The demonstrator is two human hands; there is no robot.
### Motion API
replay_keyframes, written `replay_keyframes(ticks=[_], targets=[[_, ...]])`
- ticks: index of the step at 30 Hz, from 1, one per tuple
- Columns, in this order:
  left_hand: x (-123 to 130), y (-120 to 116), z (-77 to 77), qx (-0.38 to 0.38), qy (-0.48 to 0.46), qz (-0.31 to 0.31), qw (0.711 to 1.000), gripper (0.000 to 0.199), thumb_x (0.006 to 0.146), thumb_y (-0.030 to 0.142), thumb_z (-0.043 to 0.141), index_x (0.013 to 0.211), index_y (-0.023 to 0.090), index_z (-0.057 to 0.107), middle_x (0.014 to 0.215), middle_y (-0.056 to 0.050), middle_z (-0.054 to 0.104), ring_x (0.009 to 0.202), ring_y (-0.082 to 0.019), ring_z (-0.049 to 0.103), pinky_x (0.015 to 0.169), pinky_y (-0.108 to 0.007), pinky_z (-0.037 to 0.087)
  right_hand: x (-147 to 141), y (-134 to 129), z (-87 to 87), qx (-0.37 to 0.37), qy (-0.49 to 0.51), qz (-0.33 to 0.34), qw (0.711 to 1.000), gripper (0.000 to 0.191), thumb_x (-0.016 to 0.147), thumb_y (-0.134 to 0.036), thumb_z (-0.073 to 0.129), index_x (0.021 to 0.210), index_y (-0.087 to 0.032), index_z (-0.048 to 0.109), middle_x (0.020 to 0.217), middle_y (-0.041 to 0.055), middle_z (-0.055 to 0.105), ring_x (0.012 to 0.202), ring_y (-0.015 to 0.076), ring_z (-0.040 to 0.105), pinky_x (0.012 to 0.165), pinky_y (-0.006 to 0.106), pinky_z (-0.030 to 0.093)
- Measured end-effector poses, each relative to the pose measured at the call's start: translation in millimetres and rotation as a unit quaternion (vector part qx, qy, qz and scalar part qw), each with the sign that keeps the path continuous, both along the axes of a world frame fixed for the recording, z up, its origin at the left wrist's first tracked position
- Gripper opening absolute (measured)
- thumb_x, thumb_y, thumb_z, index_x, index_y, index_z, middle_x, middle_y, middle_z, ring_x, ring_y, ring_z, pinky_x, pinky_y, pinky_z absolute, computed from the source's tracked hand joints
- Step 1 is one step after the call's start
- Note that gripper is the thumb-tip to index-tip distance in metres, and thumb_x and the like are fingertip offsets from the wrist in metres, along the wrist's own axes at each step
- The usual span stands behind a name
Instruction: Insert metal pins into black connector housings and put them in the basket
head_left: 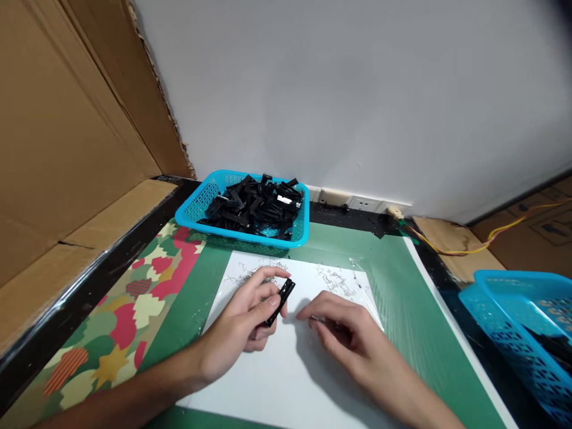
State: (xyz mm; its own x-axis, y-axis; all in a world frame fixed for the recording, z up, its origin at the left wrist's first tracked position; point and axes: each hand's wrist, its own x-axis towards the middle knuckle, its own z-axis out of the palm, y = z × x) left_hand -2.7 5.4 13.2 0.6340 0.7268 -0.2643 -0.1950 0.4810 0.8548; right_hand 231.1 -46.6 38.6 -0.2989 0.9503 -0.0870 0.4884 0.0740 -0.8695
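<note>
Above the white sheet, my left hand is closed on a small, narrow black plastic part, pinched between thumb and fingers and tilted. Just to the right, my right hand is curled, thumb and fingertips together. Something thin and shiny shows a little at those fingertips, but most of it is hidden by the hand. On the sheet beyond the hands lie two loose scatterings of tiny thin wire-like pieces, one to the left and another to the right.
A blue basket heaped with black plastic parts stands against the wall. Another blue basket is at the right edge. Cardboard rises on the left. Sockets and a plug with wires sit behind.
</note>
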Motion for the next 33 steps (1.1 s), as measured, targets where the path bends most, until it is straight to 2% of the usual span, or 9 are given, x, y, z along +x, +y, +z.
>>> replay_keyframes(ticks=[5,9,12,16,19,22,25,29,33], targets=[[0,-5,-0.7,0.028,0.030,0.001,0.999,0.046,0.098,0.047,0.072,0.137,0.034,0.050,0.099,0.001,0.051,0.061,-0.007,0.034,0.047,-0.017,0.019,-3,0,-4.8,-0.037,0.065,-0.069,0.995,0.021,0.099,-0.035,0.071,0.117,-0.025,0.074,0.091,0.0026,0.075,0.071,0.0163,0.060,0.061,0.027,0.046],[1,-9,8.1,0.044,0.059,-0.012,0.997,0.042,0.100,0.044,0.072,0.135,0.032,0.053,0.108,-0.002,0.055,0.075,-0.010,0.043,0.052,-0.016,0.026,-9,-1,0.8,-0.044,0.131,-0.100,0.985,0.021,0.094,-0.040,0.077,0.101,-0.022,0.070,0.087,0.0034,0.076,0.071,0.0163,0.065,0.061,0.026,0.047],[3,-10,15.5,0.045,0.060,-0.021,0.997,0.041,0.099,0.043,0.072,0.133,0.031,0.053,0.109,-0.002,0.057,0.081,-0.012,0.046,0.052,-0.016,0.027,-13,-2,1.7,-0.039,0.143,-0.105,0.983,0.021,0.093,-0.040,0.079,0.099,-0.022,0.068,0.084,0.0031,0.078,0.069,0.0161,0.066,0.060,0.025,0.046],[5,-11,14.5,0.057,0.052,-0.018,0.997,0.042,0.098,0.041,0.075,0.133,0.030,0.054,0.107,-0.002,0.059,0.084,-0.013,0.052,0.054,-0.019,0.031,-14,-3,-3.2,-0.023,0.120,-0.109,0.986,0.020,0.094,-0.041,0.078,0.095,-0.023,0.070,0.084,0.0028,0.077,0.068,0.0160,0.066,0.058,0.026,0.046],[4,-12,7.5,0.099,0.054,-0.011,0.994,0.039,0.100,0.037,0.074,0.133,0.029,0.055,0.106,-0.001,0.060,0.094,-0.014,0.057,0.070,-0.023,0.040,-14,-3,-4.7,-0.002,0.078,-0.105,0.991,0.019,0.095,-0.041,0.076,0.091,-0.022,0.072,0.082,0.0019,0.074,0.067,0.0154,0.065,0.056,0.026,0.044],[3,-13,2.4,0.146,0.075,-0.013,0.986,0.033,0.105,0.036,0.067,0.135,0.030,0.056,0.101,0.000,0.059,0.098,-0.016,0.056,0.083,-0.028,0.041,-15,-4,-4.2,0.003,0.060,-0.101,0.993,0.018,0.095,-0.040,0.075,0.092,-0.022,0.073,0.083,0.0020,0.074,0.067,0.0157,0.065,0.056,0.026,0.045],[2,-14,2.1,0.165,0.095,-0.008,0.982,0.031,0.106,0.037,0.064,0.135,0.031,0.056,0.097,0.001,0.054,0.098,-0.016,0.054,0.086,-0.029,0.041,-17,-5,-4.6,0.008,0.052,-0.105,0.993,0.018,0.095,-0.040,0.074,0.091,-0.022,0.074,0.082,0.0022,0.074,0.063,0.0150,0.061,0.054,0.026,0.042],[3,-14,4.9,0.158,0.096,0.020,0.982,0.033,0.104,0.041,0.067,0.134,0.031,0.056,0.102,0.001,0.053,0.100,-0.017,0.056,0.088,-0.030,0.041,-19,-6,-5.7,0.023,0.035,-0.105,0.994,0.019,0.096,-0.041,0.073,0.091,-0.023,0.077,0.067,-0.0011,0.066,0.053,0.0126,0.045,0.049,0.026,0.033],[3,-13,5.0,0.140,0.095,0.030,0.985,0.035,0.103,0.043,0.068,0.134,0.031,0.055,0.107,0.000,0.056,0.093,-0.016,0.054,0.086,-0.030,0.042,-21,-7,-3.4,0.039,0.043,-0.088,0.994,0.019,0.099,-0.038,0.069,0.091,-0.024,0.079,0.076,0.0004,0.072,0.057,0.0125,0.046,0.052,0.026,0.034]])
